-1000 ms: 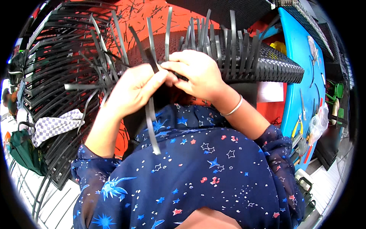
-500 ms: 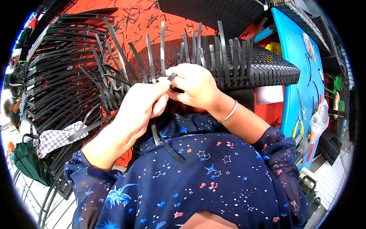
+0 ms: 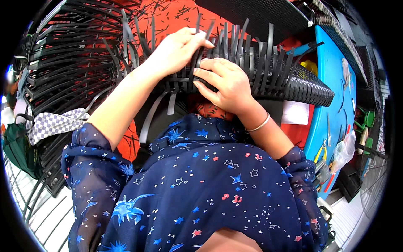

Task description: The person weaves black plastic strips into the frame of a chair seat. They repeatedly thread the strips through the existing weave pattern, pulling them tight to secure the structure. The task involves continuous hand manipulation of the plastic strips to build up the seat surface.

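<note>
A dark woven panel [image 3: 312, 86] lies across in front of me, with a row of flat black plastic strips [image 3: 268, 46] standing up from its near edge. My left hand [image 3: 178, 50] is above that edge, thumb and fingers closed on one of the upright strips. Just right of it, my right hand [image 3: 226, 82] rests against the weave with its fingers apart, their tips beside the same strip. Two loose strip ends [image 3: 172, 103] hang down from the edge below my left hand. My fingers hide part of the weave.
A blue table [image 3: 325, 113] on the right bears yellow-handled pliers [image 3: 321, 153] and a clear plastic bag [image 3: 344, 149]. Curved black strips [image 3: 71, 75] fill the left side, beside a checkered cloth [image 3: 56, 126]. Strip scraps litter the red floor [image 3: 176, 17].
My left hand has moved up and right, away from the strip both hands were pinching, onto an upright one. My right hand has shifted slightly right and down, its fingers spreading. The view has shifted.
</note>
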